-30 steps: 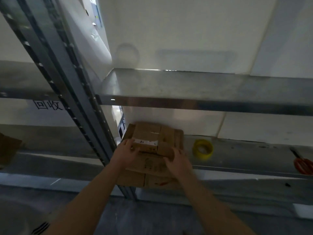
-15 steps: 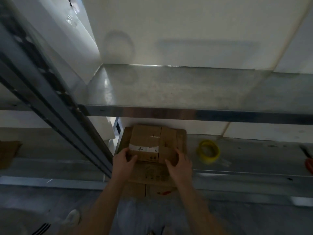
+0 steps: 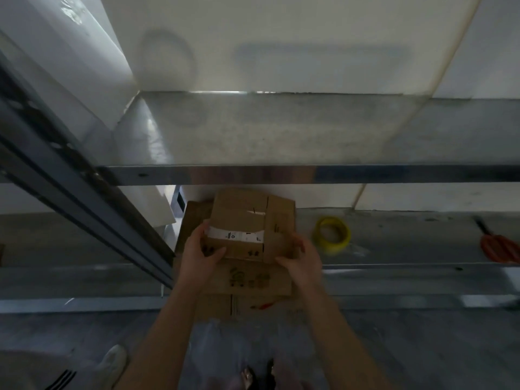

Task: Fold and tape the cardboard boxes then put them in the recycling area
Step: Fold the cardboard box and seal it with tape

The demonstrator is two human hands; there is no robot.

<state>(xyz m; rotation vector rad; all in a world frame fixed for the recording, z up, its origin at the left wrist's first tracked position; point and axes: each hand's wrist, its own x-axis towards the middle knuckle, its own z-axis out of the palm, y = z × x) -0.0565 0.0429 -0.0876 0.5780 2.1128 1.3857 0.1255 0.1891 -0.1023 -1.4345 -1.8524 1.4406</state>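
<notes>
Left hand (image 3: 201, 256): gripping the folded cardboard box (image 3: 247, 226), left edge.
Right hand (image 3: 302, 258): clamped on its right edge.
Underneath: flattened cardboard stack (image 3: 247, 280) on the shelf (image 3: 408, 249).
Nearby: yellow tape roll (image 3: 333, 235).

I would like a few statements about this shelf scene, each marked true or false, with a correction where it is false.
1. The left hand and the right hand both hold the top cardboard box. True.
2. The tape roll is red. False: it is yellow.
3. The tape roll lies to the right of the cardboard stack. True.
4. The scissors lie on top of the cardboard stack. False: they lie on the shelf, at the far right.
</notes>
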